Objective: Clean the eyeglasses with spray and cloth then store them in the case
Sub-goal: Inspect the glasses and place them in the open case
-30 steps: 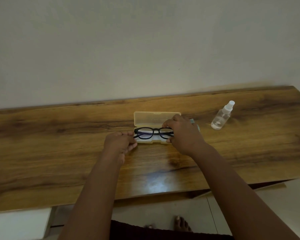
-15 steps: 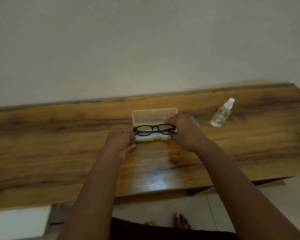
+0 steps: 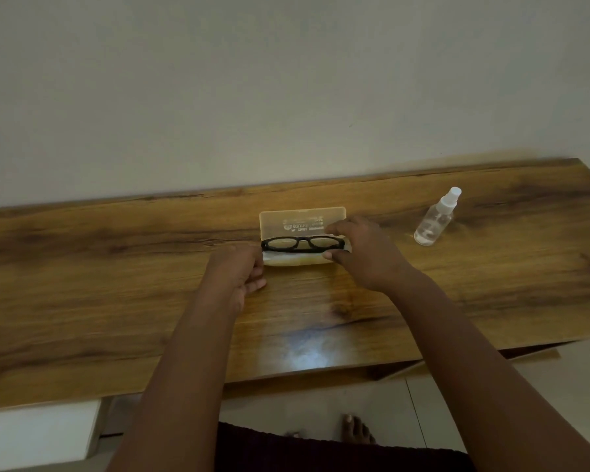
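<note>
We hold black glasses (image 3: 302, 242) by both ends, level over the open case (image 3: 300, 258) on the wooden table (image 3: 116, 284), probably so they can go into or out of it without catching the raised lid. Our left hand (image 3: 237, 272), fingers curled, meets the left end; whether it pinches we cannot tell. Our right hand (image 3: 361, 253) reaches from above, thumb and fingers closed around the right end. Both forearms stretch forward. A spray bottle (image 3: 435, 221) stands well apart to the right.
</note>
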